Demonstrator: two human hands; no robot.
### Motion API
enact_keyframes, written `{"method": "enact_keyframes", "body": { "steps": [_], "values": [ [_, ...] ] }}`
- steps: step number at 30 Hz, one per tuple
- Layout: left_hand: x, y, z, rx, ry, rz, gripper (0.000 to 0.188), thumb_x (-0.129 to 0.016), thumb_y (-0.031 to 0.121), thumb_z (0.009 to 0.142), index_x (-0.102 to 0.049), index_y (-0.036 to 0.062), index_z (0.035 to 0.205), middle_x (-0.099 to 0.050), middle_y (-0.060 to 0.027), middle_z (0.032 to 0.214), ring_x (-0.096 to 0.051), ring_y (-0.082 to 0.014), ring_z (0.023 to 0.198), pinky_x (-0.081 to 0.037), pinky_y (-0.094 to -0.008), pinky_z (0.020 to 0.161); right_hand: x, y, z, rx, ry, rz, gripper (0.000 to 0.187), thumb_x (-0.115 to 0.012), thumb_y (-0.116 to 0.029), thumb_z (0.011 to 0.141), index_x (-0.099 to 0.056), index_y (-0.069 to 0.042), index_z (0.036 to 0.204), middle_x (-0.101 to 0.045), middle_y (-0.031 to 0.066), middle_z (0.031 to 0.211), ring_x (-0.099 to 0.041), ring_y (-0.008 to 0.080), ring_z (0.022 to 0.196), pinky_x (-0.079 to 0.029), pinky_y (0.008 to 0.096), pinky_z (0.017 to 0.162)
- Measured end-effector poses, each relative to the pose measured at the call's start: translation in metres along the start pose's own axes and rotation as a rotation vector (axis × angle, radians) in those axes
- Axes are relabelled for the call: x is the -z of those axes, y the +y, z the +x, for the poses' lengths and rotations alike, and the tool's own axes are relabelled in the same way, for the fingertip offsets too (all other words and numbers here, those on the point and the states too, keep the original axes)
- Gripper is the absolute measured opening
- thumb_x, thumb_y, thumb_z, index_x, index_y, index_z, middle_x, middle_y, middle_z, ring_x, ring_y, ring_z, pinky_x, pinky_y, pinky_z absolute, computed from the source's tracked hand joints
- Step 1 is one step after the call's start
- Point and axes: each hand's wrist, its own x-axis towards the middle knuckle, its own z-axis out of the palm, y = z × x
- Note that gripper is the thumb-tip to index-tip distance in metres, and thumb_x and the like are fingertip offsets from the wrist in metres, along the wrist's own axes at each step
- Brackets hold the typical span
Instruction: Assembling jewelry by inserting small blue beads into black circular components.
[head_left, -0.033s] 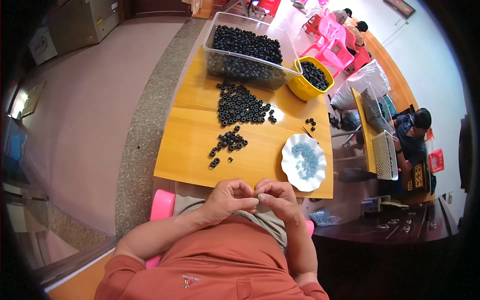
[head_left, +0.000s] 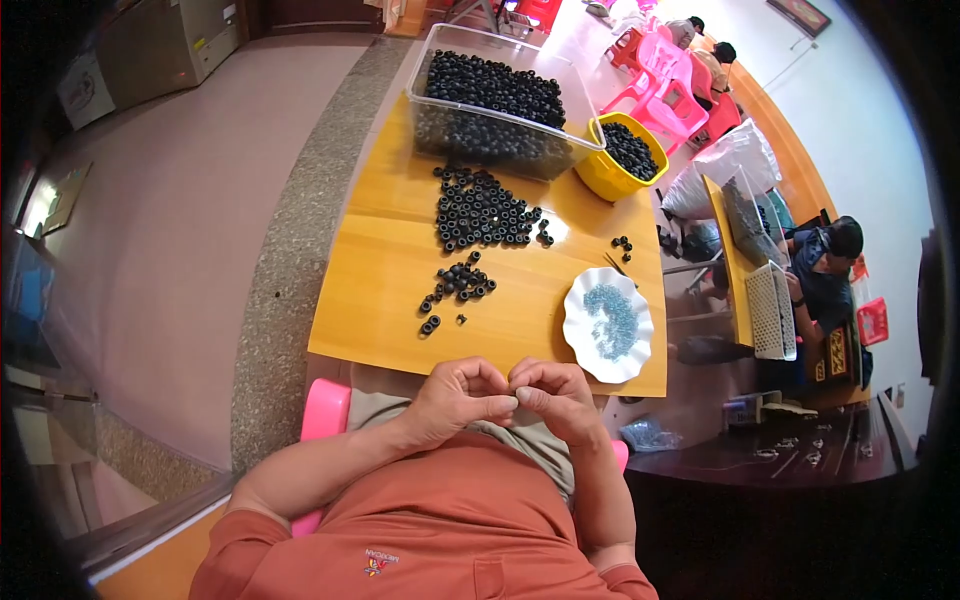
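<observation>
Hands unmoved — held part hidden.

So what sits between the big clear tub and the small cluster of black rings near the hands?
In the head view, a larger pile of black rings on the wooden table.

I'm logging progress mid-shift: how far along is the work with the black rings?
Little looks finished: no pile of done pieces shows. In hand: left hand and right hand meet at the fingertips below the table edge; what they pinch is hidden. Left: loose black rings, full clear bin, yellow tub and small blue parts on the white plate.
</observation>
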Motion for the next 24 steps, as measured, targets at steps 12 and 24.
{"method": "enact_keyframes", "body": {
  "steps": [12,24],
  "values": [
    [0.005,-0.005,0.002,-0.071,0.003,0.022,0.014,-0.068,0.002,0.087,-0.058,-0.0003,0.096,-0.066,-0.0084,0.09,-0.066,-0.0158,0.079,-0.057,-0.0285,0.073,0.002,-0.007,0.001,-0.052,-0.061,-0.065,0.014,-0.063,-0.005,0.091,-0.066,0.004,0.101,-0.059,0.0049,0.092,-0.056,0.0114,0.083,-0.044,0.0228,0.07],
    [-0.002,-0.005,-0.003,-0.228,0.058,0.17,0.014,-0.066,0.004,0.088,-0.065,-0.0018,0.101,-0.068,-0.006,0.087,-0.067,-0.0116,0.078,-0.055,-0.0236,0.071,-0.017,0.021,0.079,0.333,0.249,-1.038,0.013,-0.068,-0.01,0.083,-0.069,-0.006,0.095,-0.063,0.0104,0.086,-0.064,0.0289,0.069,-0.051,0.0347,0.061]
  ]
}}
